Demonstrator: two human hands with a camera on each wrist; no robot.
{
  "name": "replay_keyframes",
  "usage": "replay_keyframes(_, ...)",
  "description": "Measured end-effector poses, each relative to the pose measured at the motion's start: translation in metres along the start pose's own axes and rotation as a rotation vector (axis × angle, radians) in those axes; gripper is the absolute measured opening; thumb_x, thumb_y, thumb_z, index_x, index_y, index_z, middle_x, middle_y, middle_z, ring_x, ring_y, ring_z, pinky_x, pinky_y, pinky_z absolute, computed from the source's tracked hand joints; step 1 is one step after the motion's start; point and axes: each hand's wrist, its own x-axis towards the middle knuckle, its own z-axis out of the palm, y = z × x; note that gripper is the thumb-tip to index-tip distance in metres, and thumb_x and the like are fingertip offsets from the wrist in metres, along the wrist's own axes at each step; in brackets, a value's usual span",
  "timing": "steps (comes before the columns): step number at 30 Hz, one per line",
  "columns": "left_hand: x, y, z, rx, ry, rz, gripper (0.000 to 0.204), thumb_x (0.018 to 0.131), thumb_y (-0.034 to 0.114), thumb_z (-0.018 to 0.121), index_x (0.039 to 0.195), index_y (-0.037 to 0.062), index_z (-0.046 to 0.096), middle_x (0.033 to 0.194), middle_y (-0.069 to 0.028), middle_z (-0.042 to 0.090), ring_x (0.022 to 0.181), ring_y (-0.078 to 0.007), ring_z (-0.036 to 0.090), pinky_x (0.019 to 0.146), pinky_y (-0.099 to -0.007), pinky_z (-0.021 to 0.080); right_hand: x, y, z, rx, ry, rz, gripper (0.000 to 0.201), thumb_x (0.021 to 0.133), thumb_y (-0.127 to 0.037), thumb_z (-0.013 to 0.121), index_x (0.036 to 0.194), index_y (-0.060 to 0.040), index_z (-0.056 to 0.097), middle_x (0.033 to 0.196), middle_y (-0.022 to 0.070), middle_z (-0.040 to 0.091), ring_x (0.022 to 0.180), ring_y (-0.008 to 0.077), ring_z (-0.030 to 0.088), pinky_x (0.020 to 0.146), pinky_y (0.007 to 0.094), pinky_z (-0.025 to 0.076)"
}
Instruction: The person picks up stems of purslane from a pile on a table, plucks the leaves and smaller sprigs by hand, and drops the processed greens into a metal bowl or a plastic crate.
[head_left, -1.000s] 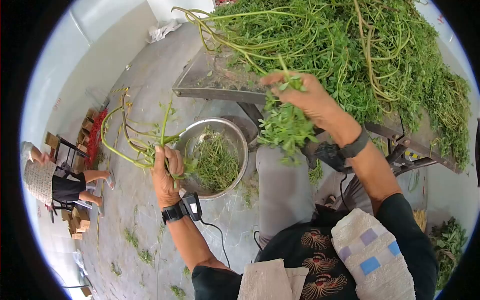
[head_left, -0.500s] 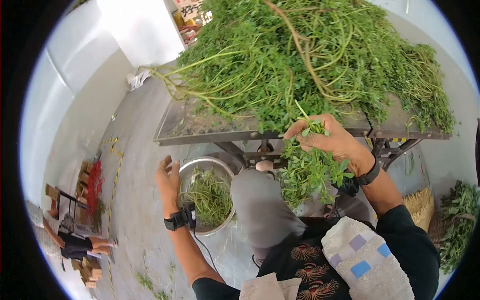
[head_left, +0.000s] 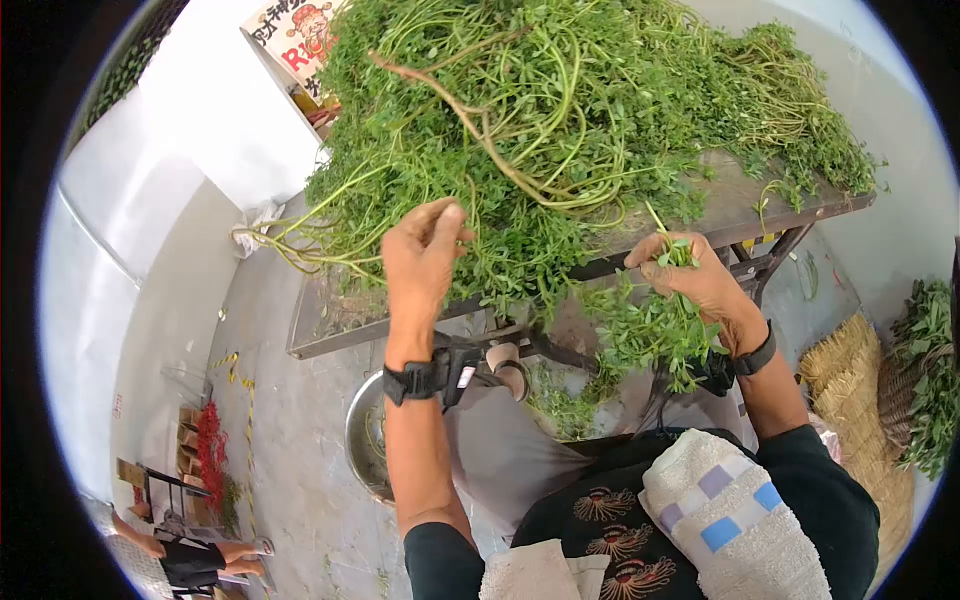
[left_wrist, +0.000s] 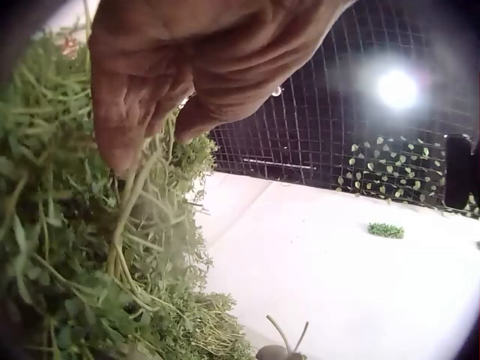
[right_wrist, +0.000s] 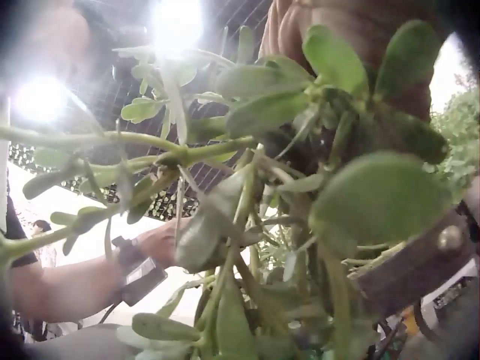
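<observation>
My right hand (head_left: 700, 280) grips a bunch of leafy green stems (head_left: 655, 335) in front of the table's edge. Small rounded leaves of that bunch fill the right wrist view, with stems (right_wrist: 180, 156) running left. My left hand (head_left: 422, 262) is over the near left side of a big heap of the same greens (head_left: 560, 130). In the left wrist view its bent fingers (left_wrist: 120, 127) point down at the heap, thumb apart from them, right by some pale stems (left_wrist: 129, 206). One long brown, bare stem (head_left: 480, 130) lies on top of the heap.
The heap covers much of a dark table (head_left: 340, 312). Below, partly behind my left arm, a metal basin (head_left: 362, 440) stands on the floor. Loose greens (head_left: 565, 400) lie under the table. At right are a straw mat (head_left: 850, 400) and a basket of greens (head_left: 925, 390). Another person (head_left: 190, 550) is at far left.
My left hand held stems beside the basin, then was bare over it, and has now moved up and right to the heap. My right hand keeps its bunch. The head view has shifted.
</observation>
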Motion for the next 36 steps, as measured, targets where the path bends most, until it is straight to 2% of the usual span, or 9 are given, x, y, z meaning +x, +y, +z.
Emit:
replay_keyframes(4, 0.028, -0.009, 0.050, -0.190, -0.081, -0.177, 0.050, 0.087, 0.020, 0.061, 0.120, -0.0145, 0.046, 0.097, -0.0168, 0.062, 0.075, -0.0159, 0.062, 0.051, -0.0233, 0.050, -0.017, 0.014, -0.017, 0.077, 0.051, -0.002, 0.021, 0.080, -0.021, 0.071, 0.091, -0.0040, 0.067, 0.075, -0.0026, 0.059, 0.064, 0.0041, 0.049, 0.056, 0.0199, 0.038)
replay_keyframes(7, 0.045, -0.007, 0.073, -0.150, -0.106, -0.210, 0.055, 0.086, 0.027, 0.065, 0.120, -0.0107, 0.045, 0.100, -0.0172, 0.061, 0.075, -0.0172, 0.063, 0.047, -0.0223, 0.047, -0.025, 0.017, -0.029, 0.117, 0.083, -0.005, 0.022, 0.080, -0.022, 0.071, 0.091, -0.0039, 0.068, 0.076, -0.0026, 0.060, 0.066, 0.0040, 0.049, 0.056, 0.0196, 0.038)
replay_keyframes(8, 0.050, -0.007, 0.080, -0.119, -0.074, -0.218, 0.038, 0.087, 0.026, 0.063, 0.103, -0.0069, 0.054, 0.089, -0.0154, 0.063, 0.066, -0.0144, 0.061, 0.041, -0.0219, 0.042, -0.028, 0.018, -0.032, 0.110, 0.077, -0.022, 0.022, 0.080, -0.022, 0.071, 0.090, -0.0031, 0.068, 0.077, -0.0022, 0.061, 0.066, 0.0041, 0.049, 0.057, 0.0196, 0.038)
replay_keyframes(12, 0.066, -0.007, 0.088, -0.147, -0.069, -0.114, 0.025, 0.092, 0.021, 0.055, 0.082, -0.0016, 0.060, 0.066, -0.0091, 0.063, 0.051, -0.0098, 0.054, 0.042, -0.0197, 0.039, -0.033, 0.018, -0.045, 0.006, 0.142, -0.039, 0.022, 0.079, -0.021, 0.070, 0.087, -0.0007, 0.067, 0.080, 0.0002, 0.063, 0.069, 0.0047, 0.050, 0.060, 0.0211, 0.040)
replay_keyframes(19, 0.060, 0.042, 0.041, -0.187, 0.012, 0.079, 0.030, 0.095, 0.025, 0.050, 0.090, -0.0017, 0.061, 0.058, -0.0007, 0.055, 0.047, -0.0066, 0.043, 0.042, -0.0212, 0.039, -0.022, -0.015, -0.053, -0.217, 0.250, -0.258, 0.019, 0.078, -0.014, 0.066, 0.087, 0.0033, 0.067, 0.083, 0.0034, 0.067, 0.080, 0.0078, 0.057, 0.075, 0.0243, 0.045)
replay_keyframes(22, 0.042, 0.039, 0.044, -0.532, 0.026, -0.065, 0.033, 0.096, 0.027, 0.049, 0.097, -0.0050, 0.057, 0.051, 0.0037, 0.036, 0.043, -0.0069, 0.035, 0.038, -0.0228, 0.035, -0.016, -0.037, -0.044, -0.329, 0.236, -0.330, 0.018, 0.078, -0.013, 0.064, 0.088, 0.0012, 0.068, 0.083, 0.0053, 0.068, 0.078, 0.0082, 0.058, 0.073, 0.0249, 0.046)
replay_keyframes(27, 0.034, 0.018, 0.049, -0.688, -0.056, -0.169, 0.034, 0.095, 0.025, 0.050, 0.100, -0.0077, 0.056, 0.052, 0.0038, 0.035, 0.043, -0.0063, 0.032, 0.037, -0.0221, 0.032, 0.014, -0.045, -0.026, -0.484, 0.165, -0.318, 0.022, 0.079, -0.020, 0.064, 0.093, -0.0037, 0.069, 0.079, 0.0083, 0.069, 0.069, 0.0100, 0.059, 0.067, 0.0270, 0.048)
replay_keyframes(32, 0.027, 0.020, 0.052, -0.742, -0.083, -0.174, 0.038, 0.095, 0.026, 0.052, 0.104, -0.0108, 0.054, 0.052, 0.0024, 0.039, 0.042, -0.0060, 0.035, 0.034, -0.0193, 0.030, 0.039, -0.032, -0.015, -0.855, 0.174, -0.294, 0.023, 0.077, -0.029, 0.068, 0.095, -0.0163, 0.069, 0.068, 0.0184, 0.059, 0.066, 0.0360, 0.058, 0.061, 0.0421, 0.047)
replay_keyframes(36, 0.024, 0.020, 0.054, -0.688, -0.099, -0.162, 0.037, 0.095, 0.028, 0.052, 0.102, -0.0083, 0.056, 0.053, 0.0002, 0.046, 0.038, -0.0066, 0.038, 0.033, -0.0190, 0.033, 0.047, -0.034, -0.002, -1.025, 0.115, -0.143, 0.025, 0.076, -0.028, 0.068, 0.099, -0.0184, 0.069, 0.073, 0.0170, 0.061, 0.071, 0.0348, 0.060, 0.062, 0.0423, 0.048)
